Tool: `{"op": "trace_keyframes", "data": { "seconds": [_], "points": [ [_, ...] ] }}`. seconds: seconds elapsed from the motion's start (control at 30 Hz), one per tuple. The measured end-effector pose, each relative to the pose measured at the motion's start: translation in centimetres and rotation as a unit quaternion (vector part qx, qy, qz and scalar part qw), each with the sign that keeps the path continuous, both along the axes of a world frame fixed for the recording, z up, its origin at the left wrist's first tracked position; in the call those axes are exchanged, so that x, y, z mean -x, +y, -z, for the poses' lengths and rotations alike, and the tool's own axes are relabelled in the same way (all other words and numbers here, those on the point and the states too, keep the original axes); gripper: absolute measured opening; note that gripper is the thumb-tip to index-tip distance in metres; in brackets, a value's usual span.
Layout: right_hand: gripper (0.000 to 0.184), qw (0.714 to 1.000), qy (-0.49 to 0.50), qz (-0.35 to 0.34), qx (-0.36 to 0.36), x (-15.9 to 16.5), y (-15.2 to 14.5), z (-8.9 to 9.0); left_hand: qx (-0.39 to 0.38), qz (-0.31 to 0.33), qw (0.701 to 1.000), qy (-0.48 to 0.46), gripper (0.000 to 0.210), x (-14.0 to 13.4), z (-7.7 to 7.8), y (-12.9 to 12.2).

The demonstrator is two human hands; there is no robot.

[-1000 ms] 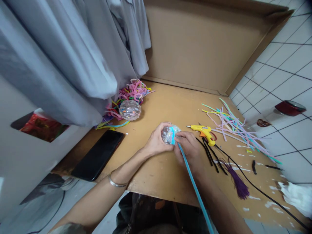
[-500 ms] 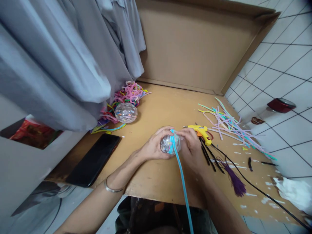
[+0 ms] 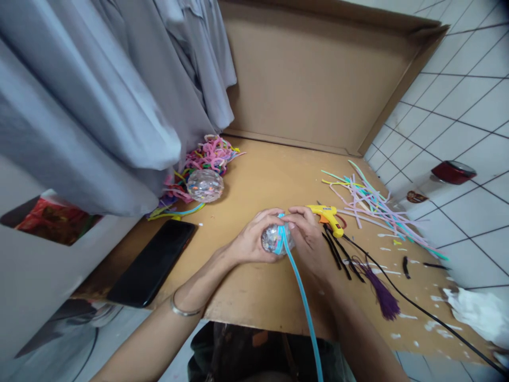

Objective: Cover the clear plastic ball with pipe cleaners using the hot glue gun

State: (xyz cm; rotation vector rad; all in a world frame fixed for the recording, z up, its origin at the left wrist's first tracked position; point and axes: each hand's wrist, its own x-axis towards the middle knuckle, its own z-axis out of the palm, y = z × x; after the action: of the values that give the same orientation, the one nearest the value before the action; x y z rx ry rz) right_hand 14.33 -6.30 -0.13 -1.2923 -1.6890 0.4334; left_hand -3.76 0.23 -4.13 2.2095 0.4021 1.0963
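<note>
My left hand (image 3: 256, 236) is wrapped round the left side of a clear faceted ball (image 3: 271, 240) with coloured flecks. A light-blue pipe cleaner (image 3: 299, 281) runs over the front of the ball, and its long end hangs toward my lap. With fingertips closed on the blue strand near the top of the ball, my right hand (image 3: 308, 233) works at the ball's right side. Just beyond it lies a yellow glue gun (image 3: 329, 217), its nozzle partly hidden behind my fingers.
Left are a second clear ball (image 3: 205, 185), a heap of pink pipe cleaners (image 3: 214, 154) and a black phone (image 3: 153, 262). Right are loose pipe cleaners (image 3: 366, 196), black strips (image 3: 338, 252), a purple tassel (image 3: 384, 297), a cord (image 3: 413, 302), white tissue (image 3: 477, 313) and a red-lidded jar (image 3: 453, 172).
My right fingers have shifted slightly and press lower on the blue strand at the ball. The strand's hanging end has swung a little right. My left hand keeps its hold.
</note>
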Motion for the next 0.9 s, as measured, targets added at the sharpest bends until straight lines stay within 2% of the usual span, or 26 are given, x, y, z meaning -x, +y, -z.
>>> {"op": "trace_keyframes", "data": {
  "seconds": [0.17,0.3,0.57,0.7,0.9],
  "points": [
    [0.028,1.000,0.016,-0.014,0.000,-0.2,0.1,0.1,0.011,-0.008,1.000,0.001,0.071,0.0,-0.1,-0.1],
    [0.021,0.999,0.041,-0.025,-0.003,0.0,0.1,0.0,0.020,-0.012,1.000,-0.001,0.069,-0.1,-0.3,-0.2],
    [0.009,0.985,0.175,0.007,0.004,0.7,0.7,0.9,0.024,-0.015,1.000,-0.010,0.069,-0.4,-0.6,-0.5],
    [0.009,0.980,0.199,0.004,0.020,0.6,0.9,1.2,0.041,-0.016,0.999,-0.008,0.070,-0.4,-0.6,-0.5],
    [0.012,0.978,0.205,0.002,0.025,0.5,0.5,0.8,0.068,-0.014,0.998,-0.014,0.074,-0.5,-0.4,-0.5]
  ]
}}
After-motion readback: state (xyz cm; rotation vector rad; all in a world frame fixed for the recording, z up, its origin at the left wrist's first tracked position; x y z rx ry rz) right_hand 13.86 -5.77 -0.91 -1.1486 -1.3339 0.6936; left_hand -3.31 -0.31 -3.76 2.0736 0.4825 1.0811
